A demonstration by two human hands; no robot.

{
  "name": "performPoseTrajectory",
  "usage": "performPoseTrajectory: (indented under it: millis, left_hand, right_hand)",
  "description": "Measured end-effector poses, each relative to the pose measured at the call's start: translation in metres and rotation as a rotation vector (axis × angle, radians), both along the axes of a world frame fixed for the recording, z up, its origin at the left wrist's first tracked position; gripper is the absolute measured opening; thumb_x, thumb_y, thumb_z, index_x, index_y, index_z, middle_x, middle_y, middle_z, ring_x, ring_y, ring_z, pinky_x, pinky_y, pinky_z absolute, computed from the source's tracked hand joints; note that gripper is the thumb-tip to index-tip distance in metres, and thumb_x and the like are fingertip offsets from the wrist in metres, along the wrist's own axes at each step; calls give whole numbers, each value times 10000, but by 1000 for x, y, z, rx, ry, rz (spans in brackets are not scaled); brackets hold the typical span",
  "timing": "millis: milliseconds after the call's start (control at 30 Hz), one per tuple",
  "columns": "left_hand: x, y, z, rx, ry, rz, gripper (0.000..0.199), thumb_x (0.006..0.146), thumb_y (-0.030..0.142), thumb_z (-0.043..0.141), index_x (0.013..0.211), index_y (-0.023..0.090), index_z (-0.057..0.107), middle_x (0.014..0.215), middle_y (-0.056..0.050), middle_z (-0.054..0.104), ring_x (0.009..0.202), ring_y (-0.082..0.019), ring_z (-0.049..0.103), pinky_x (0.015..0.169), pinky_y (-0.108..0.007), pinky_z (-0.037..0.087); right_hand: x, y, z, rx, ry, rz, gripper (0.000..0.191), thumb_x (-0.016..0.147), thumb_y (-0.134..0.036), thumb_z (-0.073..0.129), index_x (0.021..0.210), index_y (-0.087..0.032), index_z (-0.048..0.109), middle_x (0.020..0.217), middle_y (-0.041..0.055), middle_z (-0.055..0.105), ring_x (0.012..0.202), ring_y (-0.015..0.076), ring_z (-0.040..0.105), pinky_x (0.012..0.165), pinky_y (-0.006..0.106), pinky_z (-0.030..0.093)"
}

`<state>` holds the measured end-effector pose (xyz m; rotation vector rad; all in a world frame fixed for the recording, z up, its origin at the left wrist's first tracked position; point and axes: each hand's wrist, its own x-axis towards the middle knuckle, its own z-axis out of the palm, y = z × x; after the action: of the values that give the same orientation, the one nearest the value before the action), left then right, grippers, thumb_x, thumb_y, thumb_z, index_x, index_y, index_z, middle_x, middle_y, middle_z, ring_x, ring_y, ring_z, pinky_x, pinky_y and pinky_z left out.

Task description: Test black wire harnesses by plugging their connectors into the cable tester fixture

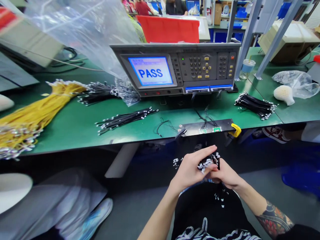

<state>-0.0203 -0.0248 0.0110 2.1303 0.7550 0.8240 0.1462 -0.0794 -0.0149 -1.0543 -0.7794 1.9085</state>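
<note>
Wire bundle (208,163): black leads ending in small white connectors, held between both hands above the person's lap, below the counter edge.

Long axis: partly hidden by the fingers; appears to run roughly up and down in view. White connectors bunch at the top of the grip and fan out to the left, and more hang low against the black shorts (207,213).

Left hand (188,170): closed, fingers curled over the bundle from the left.

Right hand (226,175): closed, gripping the bundle from the lower right. Tattoo on the forearm (273,220).

Writing: "PASS" in large blue letters on the screen of a benchtop tester (150,71). Keypad labels too small to read.

Counter (75,133): green top. Carries a yellow wire bundle (32,110), black wire bundles (126,120) (255,106), and a black test fixture (203,127) at the edge, with a yellow clamp (235,130).

Room: workshop floor. Red bin (167,29) beyond the tester, blue crates (241,13) behind, people at the far benches (143,7), and a leg in grey trousers (62,203) at lower left.
</note>
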Motion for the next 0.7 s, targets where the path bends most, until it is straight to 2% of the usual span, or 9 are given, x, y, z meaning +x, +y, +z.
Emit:
performPoseTrajectory:
  millis: [233, 433, 600, 700]
  left_hand:
    - [4, -8, -3, 81, 208, 62, 588, 909, 192, 714, 1484, 280, 627, 1476, -74, 681, 1281, -262, 711, 1028, -371, 621]
    - [1, -11, 1, 108, 368, 44, 641, 845, 93, 689, 1459, 275, 649, 1473, -87, 683, 1214, -272, 750, 919, -338, 648]
    - [0, -11, -2, 145, 443, 4, 706, 806, 51, 699, 1472, 275, 632, 1449, -105, 704, 1169, -279, 771, 860, -300, 638]
    - [1, -10, -8, 187, 459, -2, 649, 802, 43, 691, 1420, 238, 666, 1394, -120, 738, 1113, -287, 793, 825, -299, 640]
  right_hand:
    - [-1, 2, -7, 72, -90, 21, 412, 670, -270, 796, 618, -246, 387, 477, -131, 305, 433, 45, 229, 417, 227, 179]
    - [0, 0, -16, 118, -182, 68, 477, 742, -527, 810, 642, -239, 443, 460, -112, 350, 420, 58, 242, 402, 235, 189]
    - [-1, 0, -16, 89, -199, 85, 373, 737, -445, 791, 665, -232, 494, 472, -111, 363, 416, 58, 255, 402, 234, 200]
    - [-3, 1, -14, 8, -133, 68, 317, 686, -351, 790, 716, -232, 498, 483, -124, 370, 424, 54, 252, 408, 225, 184]
